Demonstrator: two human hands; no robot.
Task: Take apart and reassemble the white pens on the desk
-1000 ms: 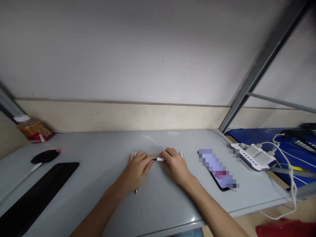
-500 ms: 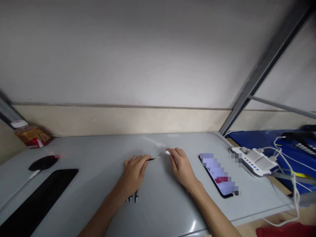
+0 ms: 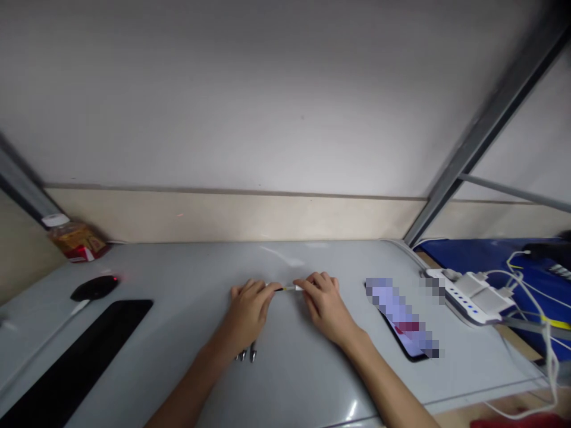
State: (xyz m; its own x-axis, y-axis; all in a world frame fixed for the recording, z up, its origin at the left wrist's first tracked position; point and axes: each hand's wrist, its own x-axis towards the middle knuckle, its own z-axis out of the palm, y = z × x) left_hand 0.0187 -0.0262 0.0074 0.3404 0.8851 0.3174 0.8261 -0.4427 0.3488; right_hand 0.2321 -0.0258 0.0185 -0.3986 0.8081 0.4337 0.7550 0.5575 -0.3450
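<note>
My left hand (image 3: 250, 309) pinches a thin pen refill (image 3: 285, 289), dark near my fingers with a yellowish band and a pale end pointing right. In my right hand (image 3: 325, 303) is a short white tube, which looks like a pen barrel (image 3: 298, 288); most of it is hidden by my fingers. The refill's pale end meets the tube's opening or lies right beside it; how far in it sits I cannot tell. Below my left wrist, several small silver metal pen tips (image 3: 253, 355) lie on the table, partly covered by my arm.
On the grey table (image 3: 285, 380) a phone (image 3: 404, 324) lies to the right, near a white power strip (image 3: 464, 297) with plugs and cables. To the left are a black mouse (image 3: 94, 288) with a cable, a long black pad (image 3: 89, 362) and a bottle (image 3: 78, 241).
My hands have come closer together. The gap between the refill's end and the white tube has closed. The view has shifted slightly, so the table things appear further right.
</note>
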